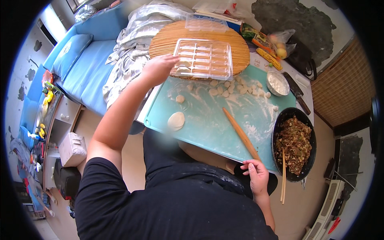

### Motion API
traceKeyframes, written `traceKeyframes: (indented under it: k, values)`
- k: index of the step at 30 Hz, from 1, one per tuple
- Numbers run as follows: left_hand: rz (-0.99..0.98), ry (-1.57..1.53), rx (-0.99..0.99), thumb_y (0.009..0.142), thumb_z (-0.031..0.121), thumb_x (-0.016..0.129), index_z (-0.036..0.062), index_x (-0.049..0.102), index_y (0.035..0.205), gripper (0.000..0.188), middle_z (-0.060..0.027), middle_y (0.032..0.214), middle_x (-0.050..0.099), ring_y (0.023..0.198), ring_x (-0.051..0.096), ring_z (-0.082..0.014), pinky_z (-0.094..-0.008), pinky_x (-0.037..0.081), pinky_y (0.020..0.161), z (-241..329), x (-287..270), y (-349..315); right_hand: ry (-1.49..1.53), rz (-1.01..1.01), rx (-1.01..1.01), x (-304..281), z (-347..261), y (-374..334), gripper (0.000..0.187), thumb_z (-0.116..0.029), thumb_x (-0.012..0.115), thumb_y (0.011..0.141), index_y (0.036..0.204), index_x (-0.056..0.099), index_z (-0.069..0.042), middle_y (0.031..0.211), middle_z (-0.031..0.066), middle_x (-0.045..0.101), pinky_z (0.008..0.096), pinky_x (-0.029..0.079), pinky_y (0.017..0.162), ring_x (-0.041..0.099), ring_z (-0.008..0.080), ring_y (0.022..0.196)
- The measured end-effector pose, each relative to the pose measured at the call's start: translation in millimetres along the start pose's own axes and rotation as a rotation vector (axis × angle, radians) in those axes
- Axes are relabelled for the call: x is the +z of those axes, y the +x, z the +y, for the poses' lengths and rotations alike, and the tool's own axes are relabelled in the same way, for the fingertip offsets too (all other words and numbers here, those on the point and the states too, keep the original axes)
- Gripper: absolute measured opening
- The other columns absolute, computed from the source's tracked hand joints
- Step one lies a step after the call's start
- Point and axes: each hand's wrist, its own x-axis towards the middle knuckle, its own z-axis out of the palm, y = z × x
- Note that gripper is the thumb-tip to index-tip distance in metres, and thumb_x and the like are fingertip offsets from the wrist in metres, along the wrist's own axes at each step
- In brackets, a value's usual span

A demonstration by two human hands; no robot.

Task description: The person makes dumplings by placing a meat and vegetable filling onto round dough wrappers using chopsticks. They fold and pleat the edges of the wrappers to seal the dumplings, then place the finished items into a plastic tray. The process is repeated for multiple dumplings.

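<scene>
My left hand (pixel 159 69) reaches over the near left corner of a clear plastic compartment tray (pixel 231 60), fingers stretched out and holding nothing I can see. Pale dumplings (pixel 183 71) lie in the tray just beside the fingertips. My right hand (pixel 258 175) is at the front edge of a green board (pixel 200 112), its fingers loosely bent and apart, with nothing visible in them. Close to it is the near end of a wooden rolling pin (pixel 241 134). A round dough wrapper (pixel 176 121) lies flat on the left of the floured board, and several small dough pieces (pixel 226 94) are scattered along its far side.
At the right stands a black pan (pixel 276 140) of chopped filling (pixel 296 144), with chopsticks (pixel 284 176) jutting past its near rim. Behind it are a bowl of flour (pixel 278 83) and a knife (pixel 298 94). A round woven mat (pixel 164 36) supports the tray.
</scene>
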Motion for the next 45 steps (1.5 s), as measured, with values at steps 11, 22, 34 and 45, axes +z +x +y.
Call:
traceKeyframes:
  k: [11,22,34,45]
  values:
    - [-0.267,-0.4,-0.498,0.077,0.024,0.064,0.0036,0.064,0.088,0.023,-0.0129,0.087,0.061,0.084,0.06,-0.0279,-0.0366,0.047,0.072,41.2,78.6,-123.8,-0.016,0.014,-0.028,-0.8,-12.4,-2.0,0.015,-0.01,0.05,0.09,0.097,0.058,0.0,0.096,0.0075,0.06,0.0223,0.047,0.066,0.059,0.0129,0.082]
    - [-0.522,-0.322,-0.742,0.062,0.023,0.074,0.0052,0.062,0.089,0.034,-0.0102,0.083,0.064,0.08,0.061,-0.0253,-0.0337,0.048,0.072,53.2,79.0,-110.7,-0.117,0.057,-0.237,-7.1,-45.6,-26.7,0.016,-0.002,0.048,0.087,0.099,0.058,0.002,0.1,0.0124,0.058,0.0242,0.049,0.067,0.06,0.017,0.084]
    - [-0.375,-0.441,-0.646,0.065,0.021,0.071,0.0038,0.062,0.083,0.026,-0.0117,0.079,0.064,0.075,0.062,-0.0246,-0.0332,0.048,0.069,60.1,81.4,-120.1,-0.134,0.074,-0.294,-17.6,-54.5,-32.2,0.015,-0.004,0.05,0.087,0.098,0.058,0.002,0.099,0.0142,0.059,0.025,0.048,0.068,0.06,0.0189,0.084]
    - [-0.378,-0.293,-0.555,0.069,0.023,0.07,0.0074,0.059,0.084,0.024,-0.011,0.08,0.064,0.076,0.061,-0.0275,-0.0344,0.048,0.069,70.9,76.9,-118.8,-0.111,0.013,-0.237,-8.5,-46.1,-18.7,0.015,-0.006,0.051,0.088,0.098,0.059,0.002,0.099,0.0129,0.059,0.0248,0.048,0.069,0.06,0.018,0.084]
